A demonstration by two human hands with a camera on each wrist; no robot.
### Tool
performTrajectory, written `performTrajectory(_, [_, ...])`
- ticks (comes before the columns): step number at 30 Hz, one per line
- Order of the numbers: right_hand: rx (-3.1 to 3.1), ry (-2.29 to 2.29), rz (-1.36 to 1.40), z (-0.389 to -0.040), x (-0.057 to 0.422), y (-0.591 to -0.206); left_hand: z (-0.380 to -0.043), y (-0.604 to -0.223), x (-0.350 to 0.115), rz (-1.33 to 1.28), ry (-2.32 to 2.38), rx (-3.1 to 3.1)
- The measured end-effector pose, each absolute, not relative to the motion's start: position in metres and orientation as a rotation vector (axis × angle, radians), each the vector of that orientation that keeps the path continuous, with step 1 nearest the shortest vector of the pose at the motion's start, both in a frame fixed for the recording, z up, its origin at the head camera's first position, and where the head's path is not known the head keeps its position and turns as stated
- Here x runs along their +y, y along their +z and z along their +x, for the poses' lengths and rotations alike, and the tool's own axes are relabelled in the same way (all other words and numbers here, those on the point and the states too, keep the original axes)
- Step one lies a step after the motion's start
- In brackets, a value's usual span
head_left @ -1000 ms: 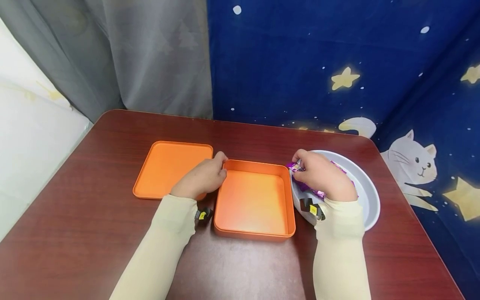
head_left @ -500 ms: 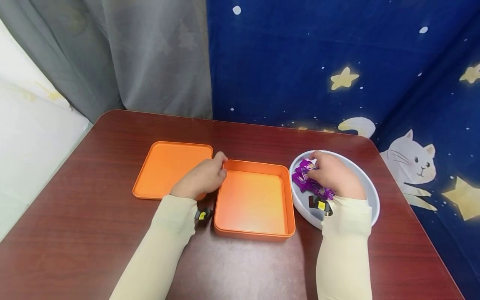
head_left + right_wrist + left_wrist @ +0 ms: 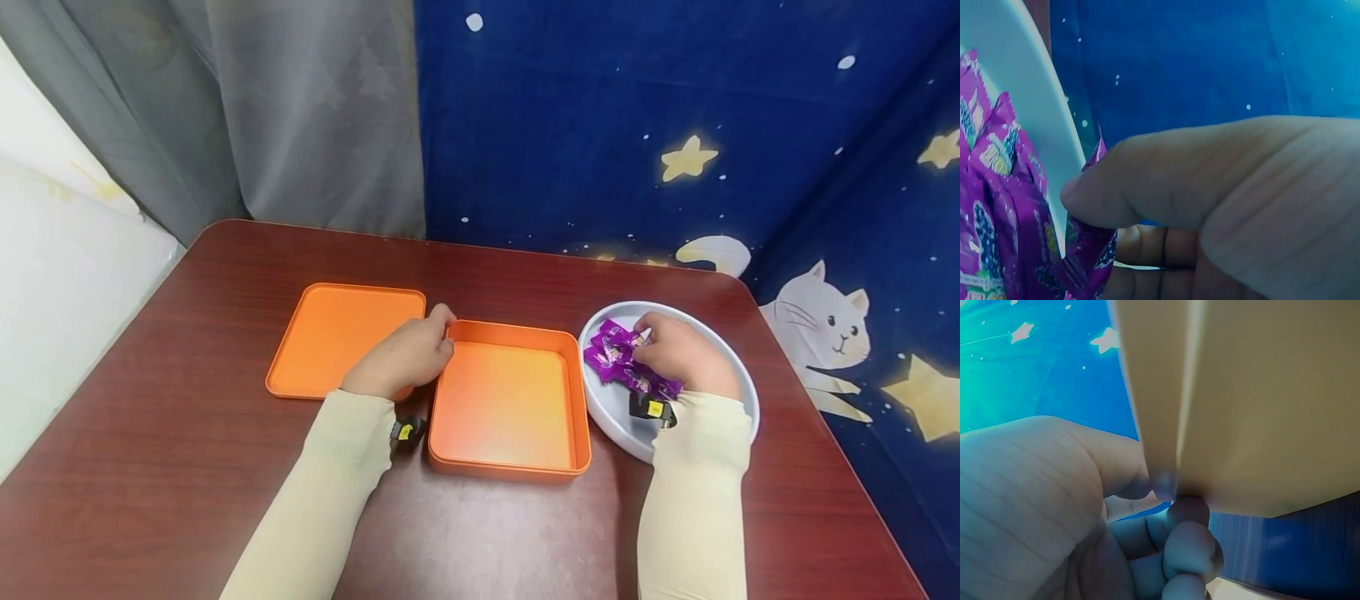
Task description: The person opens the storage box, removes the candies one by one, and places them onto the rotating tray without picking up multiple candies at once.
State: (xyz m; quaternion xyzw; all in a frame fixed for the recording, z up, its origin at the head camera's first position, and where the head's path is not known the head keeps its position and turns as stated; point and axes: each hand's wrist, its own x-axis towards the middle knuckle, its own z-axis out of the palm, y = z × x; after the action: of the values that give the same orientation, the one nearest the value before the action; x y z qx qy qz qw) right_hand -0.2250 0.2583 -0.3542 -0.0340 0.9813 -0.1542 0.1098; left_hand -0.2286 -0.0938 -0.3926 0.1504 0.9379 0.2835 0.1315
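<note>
My left hand pinches the far left corner of an orange square box, whose inside shows bare. In the left wrist view the thumb and curled fingers close on the edge of the box wall. Over a round white tray at the right is my right hand. Its thumb and fingers pinch one purple-wrapped candy, seen in the right wrist view. Several more purple candies are heaped in the tray's left half, right beside the fingertips.
An orange square lid lies on the dark red table, partly behind my left hand. The tray stands close against the box's right side. Grey and blue curtains hang behind the table's far edge.
My right hand has moved right, from the tray's left rim to farther over the tray, uncovering more of the purple candies. The left hand and the box have stayed put.
</note>
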Motion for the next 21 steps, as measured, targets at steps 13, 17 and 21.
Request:
performTrajectory(13, [2.828,-0.478,-0.027,-0.233,0.261,-0.366,-0.229,-0.394,-0.094,0.44,0.826,2.729])
performTrajectory(17, [2.824,-0.483,-0.012,-0.234,0.262,-0.37,-0.229,-0.394,-0.094,0.449,0.822,2.734])
performTrajectory(21, [2.825,-0.491,0.002,-0.233,0.262,-0.369,-0.229,-0.394,-0.094,0.459,0.818,2.739])
